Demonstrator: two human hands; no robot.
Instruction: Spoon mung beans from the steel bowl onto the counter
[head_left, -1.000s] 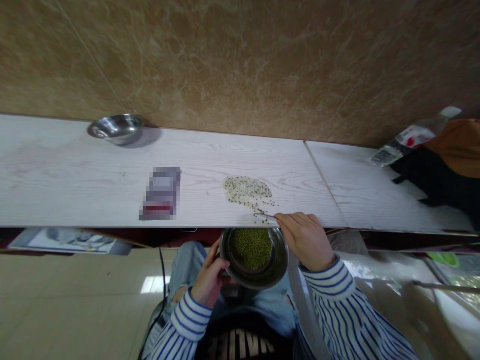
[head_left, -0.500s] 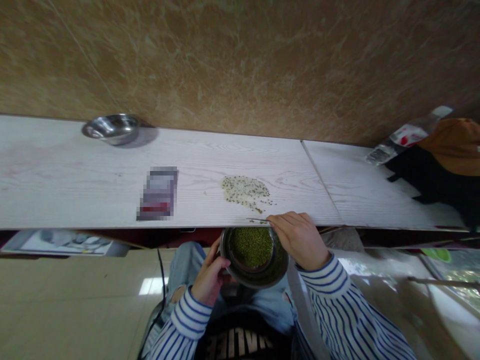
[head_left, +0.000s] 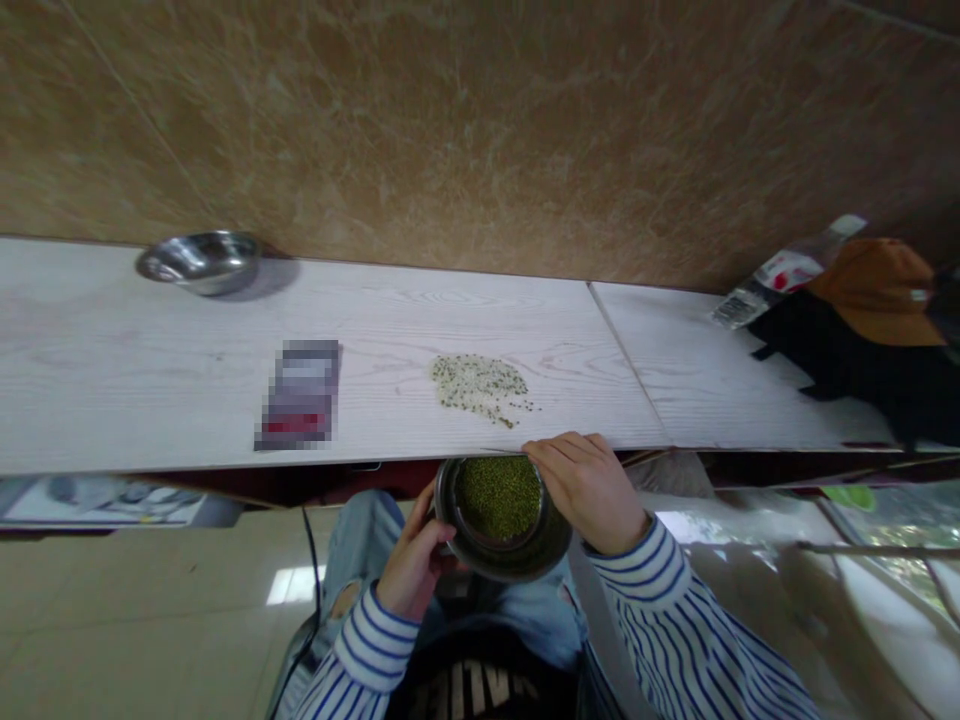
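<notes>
My left hand (head_left: pixel 417 558) grips the left rim of a steel bowl (head_left: pixel 555 545), held just below the front edge of the counter. Green mung beans (head_left: pixel 501 498) lie inside it. At the counter's edge, above the bowl's right side, my right hand (head_left: pixel 585 485) is closed on a thin, dark-edged strip (head_left: pixel 504 450), seen almost edge-on; its kind is unclear. Beyond that hand, a patch of small white grains mixed with mung beans (head_left: pixel 480 386) is spread on the counter, with a short trail towards me.
The pale wood-grain counter (head_left: pixel 390 400) runs along a brown marbled wall. An empty steel bowl (head_left: pixel 201 264) stands at the back left, and a blurred-out flat object (head_left: pixel 300 395) lies nearer. At the right are a plastic bottle (head_left: pixel 780 275), an orange-brown cap (head_left: pixel 877 290) and a black bag-like item (head_left: pixel 847 350).
My right hand has drawn the thin strip to the counter's edge. The few beans beside it there no longer show on the counter. The view has shifted slightly; the bowl stays below the edge.
</notes>
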